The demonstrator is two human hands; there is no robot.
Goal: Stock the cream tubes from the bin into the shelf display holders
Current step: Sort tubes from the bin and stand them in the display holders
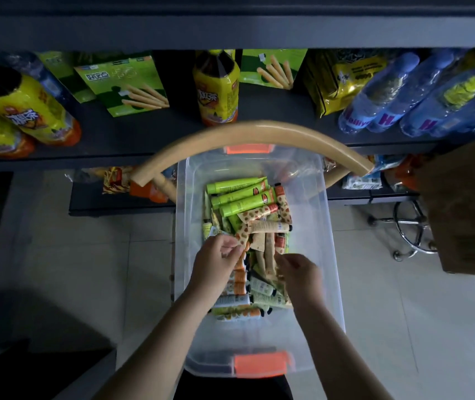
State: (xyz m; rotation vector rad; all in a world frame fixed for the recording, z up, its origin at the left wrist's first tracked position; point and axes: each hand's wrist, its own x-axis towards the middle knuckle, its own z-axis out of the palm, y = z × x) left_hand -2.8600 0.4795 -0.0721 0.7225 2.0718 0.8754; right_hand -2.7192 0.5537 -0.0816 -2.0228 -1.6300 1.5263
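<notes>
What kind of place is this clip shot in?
Likely a small shop, or a mock-up of one: dark shelves stocked with tea bottles, snack boxes and water bottles, plus a bin of cream tubes.

Shelf [144, 134] before me. Water bottles [403, 93]: magenta label letters, a capital "H" readable. Yellow drink bottles [216, 85] and green snack boxes [123, 85]: Chinese characters, too blurred for me to read. Cream tubes [242, 194] in my bin [330, 226]: print too small to read.

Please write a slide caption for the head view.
Left hand and right hand reach among cream tubes in a clear bin.
</notes>
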